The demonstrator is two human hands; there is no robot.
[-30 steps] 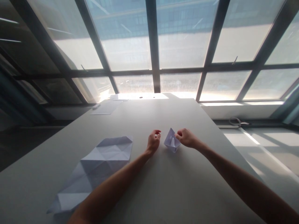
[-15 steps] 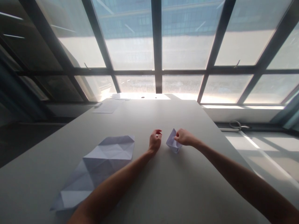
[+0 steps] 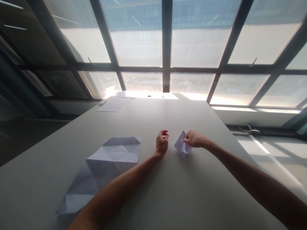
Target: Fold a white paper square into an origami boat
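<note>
My right hand (image 3: pixel 194 138) is closed on the right side of a small piece of folded paper (image 3: pixel 180 147), diamond-shaped with an open hollow facing me. Its fingertips are partly hidden by the curled hand. A short gap to the left, my left hand (image 3: pixel 162 142) rests on the table with bent fingers, thumb apart from them, and nothing in it. Beyond my left forearm lies a large creased sheet of paper (image 3: pixel 121 149), partly unfolded, with part of it covered by that arm.
The white table (image 3: pixel 155 118) reaches to the tall windows. Flat paper sheets (image 3: pixel 112 104) lie at its far left corner, with a small object on them. On the floor to the right, a coiled cable (image 3: pixel 246 128) lies near the wall.
The whole view has shifted slightly, so hands and papers appear a little further right. My right hand keeps its hold on the folded paper; my left hand stays loosely curled beside it.
</note>
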